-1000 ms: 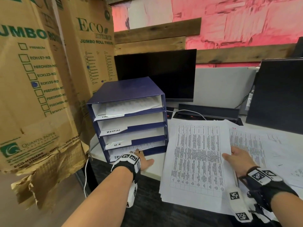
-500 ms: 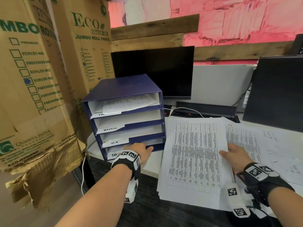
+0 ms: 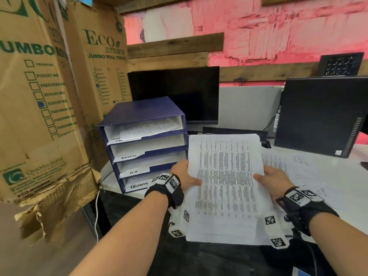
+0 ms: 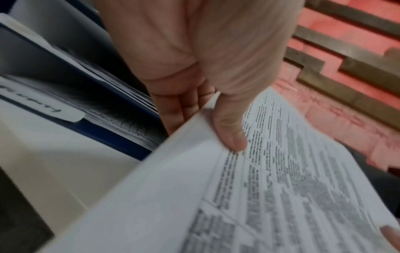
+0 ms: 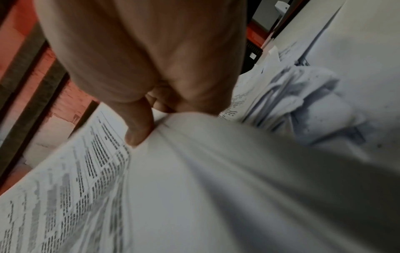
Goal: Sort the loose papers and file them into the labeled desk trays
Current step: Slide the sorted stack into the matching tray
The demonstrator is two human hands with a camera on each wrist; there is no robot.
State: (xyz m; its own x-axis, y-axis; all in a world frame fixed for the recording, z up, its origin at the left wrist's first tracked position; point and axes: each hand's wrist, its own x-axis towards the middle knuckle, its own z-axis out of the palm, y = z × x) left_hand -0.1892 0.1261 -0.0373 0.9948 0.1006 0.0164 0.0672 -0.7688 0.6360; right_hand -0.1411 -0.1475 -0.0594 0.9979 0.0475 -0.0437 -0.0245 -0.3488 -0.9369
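White printed sheets, a stack of papers (image 3: 227,186) covered in tables, are pinched at the side edges by both hands, the left hand (image 3: 184,176) and the right hand (image 3: 275,181), thumbs on top and fingers beneath. The stack is held lifted over the near edge of the bench (image 3: 342,176), just right of the blue four-tier desk trays (image 3: 143,144), labelled ADMIN, H.R and SECURITY. More loose sheets (image 3: 294,166) are spread on the bench at right, before a dark monitor (image 3: 175,92).

A pink wall (image 3: 278,26) with brown wood planks (image 3: 175,44) stood behind my white desk (image 3: 338,176). Big cardboard boxes (image 3: 39,96) leaned on my left. A black screen (image 3: 173,92) sat dark.
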